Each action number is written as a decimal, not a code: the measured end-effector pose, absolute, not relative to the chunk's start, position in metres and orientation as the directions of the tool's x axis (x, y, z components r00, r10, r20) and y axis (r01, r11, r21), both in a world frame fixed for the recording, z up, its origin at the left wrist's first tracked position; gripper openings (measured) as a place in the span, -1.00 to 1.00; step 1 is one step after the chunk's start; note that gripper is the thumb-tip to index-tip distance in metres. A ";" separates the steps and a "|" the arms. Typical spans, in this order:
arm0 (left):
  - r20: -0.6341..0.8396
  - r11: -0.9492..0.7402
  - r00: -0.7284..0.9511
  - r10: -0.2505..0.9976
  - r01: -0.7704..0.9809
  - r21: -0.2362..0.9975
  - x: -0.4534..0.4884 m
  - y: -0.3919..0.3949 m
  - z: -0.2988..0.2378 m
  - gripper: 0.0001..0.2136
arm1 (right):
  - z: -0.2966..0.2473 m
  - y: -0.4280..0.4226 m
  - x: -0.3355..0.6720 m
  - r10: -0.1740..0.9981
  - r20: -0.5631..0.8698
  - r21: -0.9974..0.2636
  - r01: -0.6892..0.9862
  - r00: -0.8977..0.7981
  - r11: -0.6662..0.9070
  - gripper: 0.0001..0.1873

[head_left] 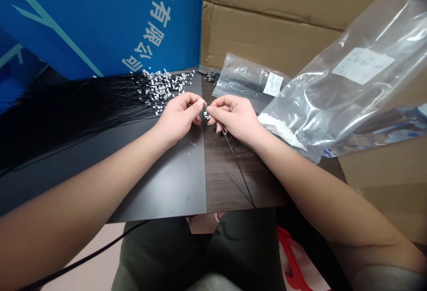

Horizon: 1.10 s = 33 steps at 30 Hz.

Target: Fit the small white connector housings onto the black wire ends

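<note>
My left hand (180, 115) and my right hand (233, 115) meet over the dark table (220, 180), fingertips almost touching. Between them sits a small white connector (206, 114). My right hand is closed, pinching a thin black wire (238, 171) that trails from under the palm toward the table's front edge. My left hand pinches at the connector with thumb and forefinger. Just left of my hands lies a big fan of black wires (76, 104) with several white connector ends (162, 86).
A large clear plastic bag (353, 86) holding small white parts lies at the right, a smaller bag (247, 80) behind my hands. A blue box (100, 20) and cardboard boxes (276, 20) wall the back. A dark mat (167, 184) covers the table's left half.
</note>
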State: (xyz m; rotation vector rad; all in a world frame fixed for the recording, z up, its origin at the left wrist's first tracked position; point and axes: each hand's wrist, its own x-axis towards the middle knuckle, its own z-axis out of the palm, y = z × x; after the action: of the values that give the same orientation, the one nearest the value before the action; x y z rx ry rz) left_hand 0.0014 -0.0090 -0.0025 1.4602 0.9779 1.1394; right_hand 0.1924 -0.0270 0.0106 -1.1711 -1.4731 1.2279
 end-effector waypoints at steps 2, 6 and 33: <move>0.178 -0.186 0.226 0.958 0.014 0.982 0.002 -0.009 -0.003 -0.79 | 0.011 -0.026 0.192 0.983 0.029 -0.994 0.096 -0.182 0.047 -0.81; 0.194 -0.206 0.225 0.955 0.031 0.978 0.002 -0.009 -0.003 -0.77 | 0.010 -0.025 0.192 0.983 0.027 -0.996 0.083 -0.184 0.043 -0.81; 0.198 -0.233 0.282 0.939 0.095 0.968 0.001 -0.009 -0.006 -0.75 | 0.008 -0.026 0.190 0.974 0.029 -0.995 0.088 -0.227 0.050 -0.74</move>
State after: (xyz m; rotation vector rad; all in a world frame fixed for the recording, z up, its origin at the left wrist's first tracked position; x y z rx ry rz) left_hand 0.0007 -0.0091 -0.0055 1.5818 0.9787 1.0917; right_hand 0.1899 -0.0264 0.0078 -1.1323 -1.4651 1.2983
